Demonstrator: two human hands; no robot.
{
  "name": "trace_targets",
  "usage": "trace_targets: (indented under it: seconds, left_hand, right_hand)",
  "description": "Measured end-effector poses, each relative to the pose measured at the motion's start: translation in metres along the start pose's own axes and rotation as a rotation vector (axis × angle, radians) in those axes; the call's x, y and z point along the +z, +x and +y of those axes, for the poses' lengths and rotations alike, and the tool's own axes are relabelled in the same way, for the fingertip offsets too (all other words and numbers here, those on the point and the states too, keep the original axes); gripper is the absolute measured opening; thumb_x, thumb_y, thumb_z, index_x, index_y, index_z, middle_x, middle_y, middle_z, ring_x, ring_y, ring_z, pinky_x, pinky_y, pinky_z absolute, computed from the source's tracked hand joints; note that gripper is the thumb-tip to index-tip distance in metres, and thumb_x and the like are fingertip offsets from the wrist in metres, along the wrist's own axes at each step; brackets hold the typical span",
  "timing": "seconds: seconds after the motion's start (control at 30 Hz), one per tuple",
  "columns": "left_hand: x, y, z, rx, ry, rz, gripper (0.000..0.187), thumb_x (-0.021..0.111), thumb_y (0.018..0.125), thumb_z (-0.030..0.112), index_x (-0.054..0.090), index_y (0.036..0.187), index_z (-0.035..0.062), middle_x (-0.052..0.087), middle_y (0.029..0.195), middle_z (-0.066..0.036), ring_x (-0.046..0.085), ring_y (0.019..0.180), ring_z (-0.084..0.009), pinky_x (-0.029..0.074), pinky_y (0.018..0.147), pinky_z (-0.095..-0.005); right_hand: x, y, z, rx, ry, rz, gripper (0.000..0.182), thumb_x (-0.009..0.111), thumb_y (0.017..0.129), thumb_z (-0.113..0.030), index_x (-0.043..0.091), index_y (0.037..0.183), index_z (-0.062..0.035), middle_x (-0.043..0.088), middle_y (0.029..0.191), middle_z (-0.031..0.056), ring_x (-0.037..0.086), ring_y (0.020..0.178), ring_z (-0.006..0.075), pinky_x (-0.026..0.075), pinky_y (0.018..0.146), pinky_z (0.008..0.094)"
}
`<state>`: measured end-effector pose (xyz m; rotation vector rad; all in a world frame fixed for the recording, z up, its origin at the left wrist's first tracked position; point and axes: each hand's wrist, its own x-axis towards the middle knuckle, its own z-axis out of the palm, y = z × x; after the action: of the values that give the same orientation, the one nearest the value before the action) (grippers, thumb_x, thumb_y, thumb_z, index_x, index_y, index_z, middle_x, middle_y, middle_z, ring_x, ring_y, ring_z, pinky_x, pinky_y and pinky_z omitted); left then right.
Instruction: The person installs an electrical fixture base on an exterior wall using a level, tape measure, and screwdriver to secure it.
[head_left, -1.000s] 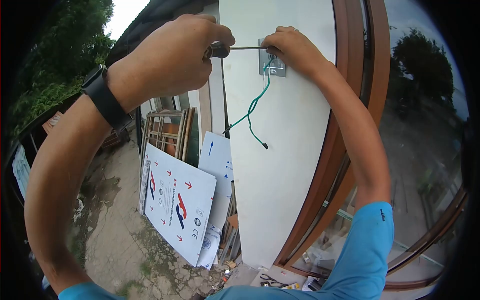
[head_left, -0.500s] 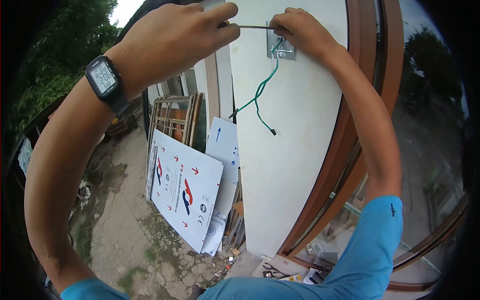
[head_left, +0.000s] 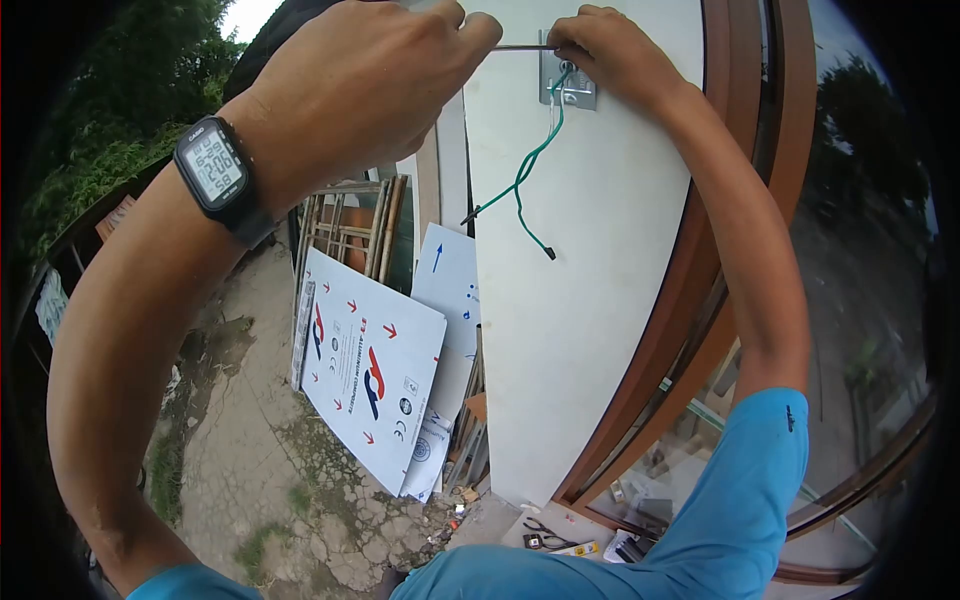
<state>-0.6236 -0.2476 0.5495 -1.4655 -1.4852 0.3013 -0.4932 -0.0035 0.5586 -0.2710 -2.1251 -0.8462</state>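
My left hand [head_left: 375, 95] is closed at the top, its fingers wrapped round what looks like a screwdriver; the handle is hidden in the fist. The thin screwdriver shaft [head_left: 524, 47] runs level to the right, ending at the fingertips of my right hand [head_left: 615, 60]. Those fingers are pinched at the top of a grey metal mounting plate [head_left: 582, 99] on a white wall panel [head_left: 585, 300]. Whatever sits in the pinch is hidden. Green wires [head_left: 536, 155] come out of the plate and hang down, with dark ends.
Brown-framed glass [head_left: 740, 130] stands close on my right. Printed aluminium composite sheets [head_left: 370, 370] lean at lower left, near a wooden frame [head_left: 355, 225]. Pliers [head_left: 545, 538] and a yellow-ended tool [head_left: 585, 549] lie below. Cracked concrete [head_left: 260, 430] covers the ground.
My left hand has turned, with its fingers curled further round, and sits slightly to the right. My right hand stays at the plate. The whole view has shifted slightly.
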Motion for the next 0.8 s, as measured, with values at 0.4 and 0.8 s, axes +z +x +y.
trace_targets:
  seconds: [0.4, 0.8]
  left_hand:
    - [0.019, -0.003, -0.009, 0.133, 0.018, 0.262, 0.043, 0.054, 0.083, 0.004, 0.059, 0.123, -0.0087, 0.065, 0.103, -0.014, 0.067, 0.075, -0.0288, 0.057, 0.066, -0.0397]
    - [0.021, -0.001, -0.009, 0.133, 0.04, 0.216, 0.039, 0.056, 0.086, 0.006, 0.058, 0.122, -0.0082, 0.067, 0.114, -0.02, 0.068, 0.082, -0.0244, 0.057, 0.072, -0.0284]
  right_hand:
    - [0.022, -0.012, 0.019, -0.03, -0.004, 0.155, 0.007, 0.069, 0.091, -0.011, 0.069, 0.097, -0.0074, 0.065, 0.088, 0.0078, 0.062, 0.088, 0.0245, 0.052, 0.082, 0.0377]
    - [0.014, -0.006, 0.012, -0.029, -0.011, 0.099, 0.01, 0.064, 0.088, -0.007, 0.071, 0.092, -0.0011, 0.068, 0.088, 0.016, 0.064, 0.088, 0.0315, 0.052, 0.083, 0.0414]
